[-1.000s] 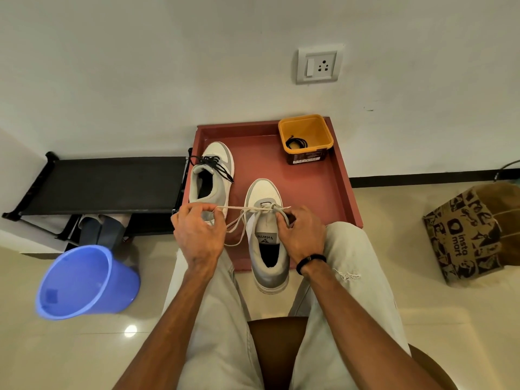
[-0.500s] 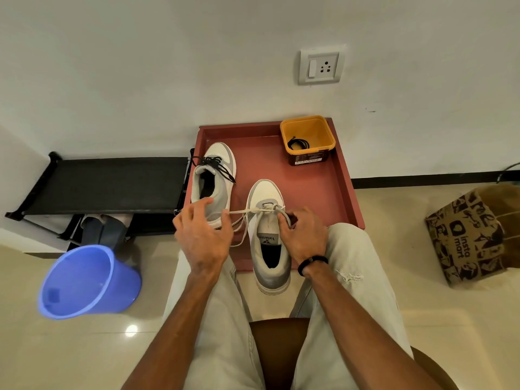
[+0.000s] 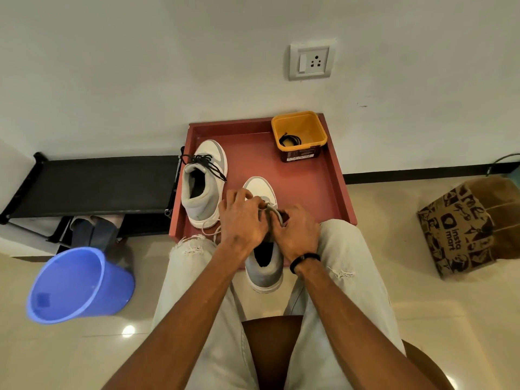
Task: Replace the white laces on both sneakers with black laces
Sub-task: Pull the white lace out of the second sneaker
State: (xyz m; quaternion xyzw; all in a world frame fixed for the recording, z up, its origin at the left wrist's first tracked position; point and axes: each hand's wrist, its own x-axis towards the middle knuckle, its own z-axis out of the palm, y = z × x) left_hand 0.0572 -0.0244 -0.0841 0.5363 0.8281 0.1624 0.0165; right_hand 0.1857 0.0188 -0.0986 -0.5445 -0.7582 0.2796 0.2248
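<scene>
hands at work: our left hand (image 3: pixel 243 218) and right hand (image 3: pixel 295 232) both pinch the white lace (image 3: pixel 271 208) over the near sneaker (image 3: pixel 264 266) on the red tray (image 3: pixel 334 175).

A red tray (image 3: pixel 336 175) holds two sneakers, one (image 3: pixel 203 183) beside the other (image 3: pixel 263 190), and a yellow tub (image 3: pixel 299 135).

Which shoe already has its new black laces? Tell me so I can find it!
Find the red tray against the wall. Two white and grey sneakers sit on it. It's the sneaker on the left, nobody touching it, with black laces; the other one is under both hands.
</scene>
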